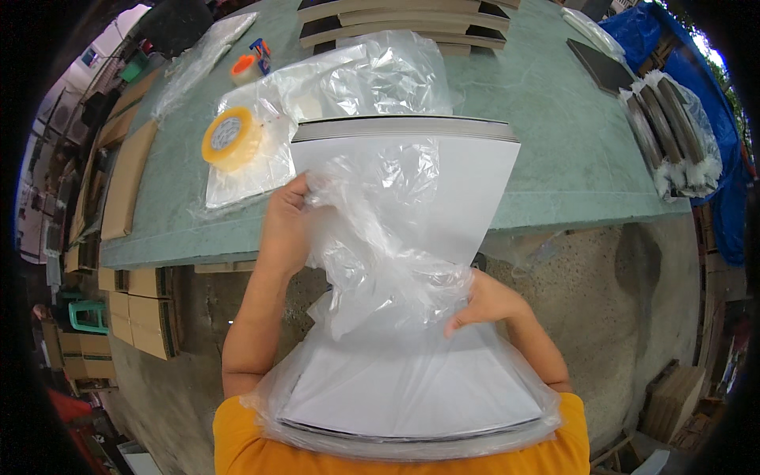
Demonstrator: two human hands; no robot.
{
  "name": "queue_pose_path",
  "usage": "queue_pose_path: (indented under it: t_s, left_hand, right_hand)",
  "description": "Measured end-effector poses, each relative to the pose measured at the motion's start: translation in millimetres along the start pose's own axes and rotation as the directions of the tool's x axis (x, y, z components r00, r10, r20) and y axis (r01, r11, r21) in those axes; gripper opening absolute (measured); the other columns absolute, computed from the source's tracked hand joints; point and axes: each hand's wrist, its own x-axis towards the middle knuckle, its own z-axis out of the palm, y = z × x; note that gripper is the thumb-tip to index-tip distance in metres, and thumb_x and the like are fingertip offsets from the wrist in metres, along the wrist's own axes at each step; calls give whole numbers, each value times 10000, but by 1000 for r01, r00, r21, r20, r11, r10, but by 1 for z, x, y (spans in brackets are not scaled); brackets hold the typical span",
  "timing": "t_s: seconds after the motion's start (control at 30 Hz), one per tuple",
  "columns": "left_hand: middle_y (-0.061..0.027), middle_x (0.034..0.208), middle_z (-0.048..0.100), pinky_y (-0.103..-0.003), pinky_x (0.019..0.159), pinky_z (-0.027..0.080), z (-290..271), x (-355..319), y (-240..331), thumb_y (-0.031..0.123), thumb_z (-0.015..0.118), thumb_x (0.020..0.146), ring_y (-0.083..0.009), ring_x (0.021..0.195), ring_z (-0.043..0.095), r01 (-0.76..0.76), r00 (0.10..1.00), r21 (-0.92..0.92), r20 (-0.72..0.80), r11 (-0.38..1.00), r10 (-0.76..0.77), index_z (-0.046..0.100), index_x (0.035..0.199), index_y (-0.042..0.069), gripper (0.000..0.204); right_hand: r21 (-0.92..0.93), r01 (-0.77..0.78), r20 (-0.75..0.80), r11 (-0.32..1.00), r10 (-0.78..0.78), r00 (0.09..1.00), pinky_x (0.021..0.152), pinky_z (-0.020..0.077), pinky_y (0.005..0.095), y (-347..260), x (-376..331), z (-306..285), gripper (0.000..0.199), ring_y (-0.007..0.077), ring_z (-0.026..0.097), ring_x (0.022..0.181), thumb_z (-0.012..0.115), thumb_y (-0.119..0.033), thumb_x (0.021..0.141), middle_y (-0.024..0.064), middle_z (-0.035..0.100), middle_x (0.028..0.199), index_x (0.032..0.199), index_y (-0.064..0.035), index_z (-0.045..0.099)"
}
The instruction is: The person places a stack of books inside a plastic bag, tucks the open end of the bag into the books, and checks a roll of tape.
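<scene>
A thick stack of white-faced flat boards [475, 182] slopes from my chest up to the table edge, its dark-lined far edge over the table. Clear plastic bag [412, 348] covers the near part and lies bunched in wrinkled folds across the middle. At the stack's left side, my left hand [286, 226] is closed on the bag's gathered film, fingertips partly lost in the folds. My right hand [491, 301] grips the bag at the right side, thumb on top of the film; its other fingers are mostly hidden.
The green table [554, 158] holds a roll of clear tape [229, 138], an orange tape roll [247, 70], flat plastic bags [348, 75] and stacked boards [404, 24]. Plastic-wrapped dark boards [673, 131] stand at its right edge. Cardboard boxes [146, 317] sit below left.
</scene>
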Motion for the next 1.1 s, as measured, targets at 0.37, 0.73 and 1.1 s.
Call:
queue_pose_path:
  t_s: [0.37,0.73,1.1]
  left_hand:
    - [-113,840,564,-308,657,430,3,-4,-18,104,698,625,-247,744,543,-184,981,638,169,748,97,527,982,19,405]
    - [-83,850,567,-239,611,411,46,-44,-26,63,686,649,-139,732,524,-402,872,458,455,793,179,568,929,14,308]
    - [-40,749,528,-234,635,415,-61,-33,-8,-55,450,666,-113,683,492,-495,824,63,-282,867,491,507,803,16,164]
  right_hand:
    - [-178,-65,-270,982,15,963,499,373,206,-46,11,-10,64,60,440,535,624,-19,711,30,586,661,736,38,604]
    - [315,-25,-193,949,90,977,439,337,181,-45,23,7,140,41,454,506,688,-71,645,-9,519,583,640,-19,558]
    - [609,63,-352,791,198,915,532,445,200,14,-7,-21,407,81,520,605,688,-116,689,40,560,747,1004,4,460]
